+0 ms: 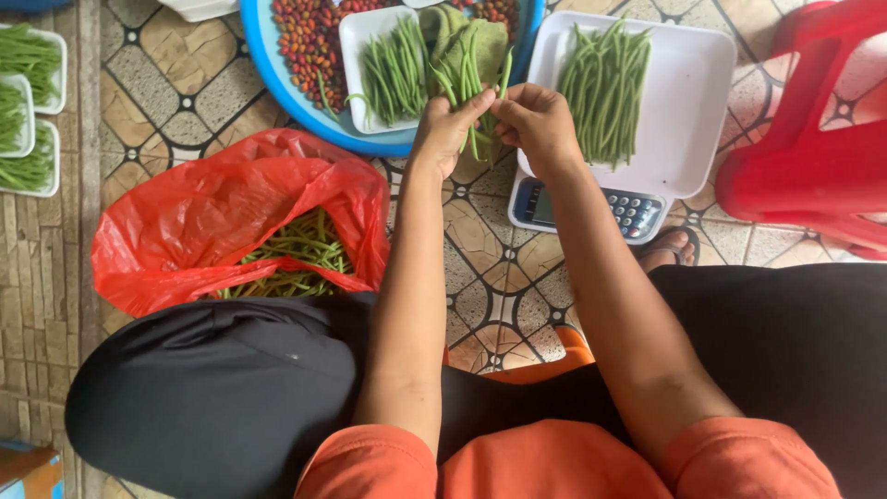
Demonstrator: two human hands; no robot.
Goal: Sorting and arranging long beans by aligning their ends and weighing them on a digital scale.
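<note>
both hands meet over the near rim of the blue basin (277, 88), above the patterned tile floor (499, 277). left hand (450, 129) is closed around a small bundle of green beans (469, 92), gripping it about mid-length so the ends stick out far and near; right hand (536, 120) has its fingertips pinched together on the same bundle, at the right edge — whether on one pod or several i cannot tell. the beans look light, slim and fairly stiff, likely to snap if bent hard, smooth-skinned and prone to slide lengthwise out of a loose hold; judged best taken across the middle of the bundle with a gentle wrap, ends left free. more beans lie on a white tray (356, 32) inside the basin, next to red berries or small fruit (309, 42) and a folded green leaf (480, 42). to the right, a white scale (688, 102) carries another heap of beans, keypad toward the near side. near left, an open red plastic bag (185, 222) holds a loose pile — soft, crinkly, no support. small white trays (46, 102) of beans at far left; red plastic stool (813, 139) at right.
</note>
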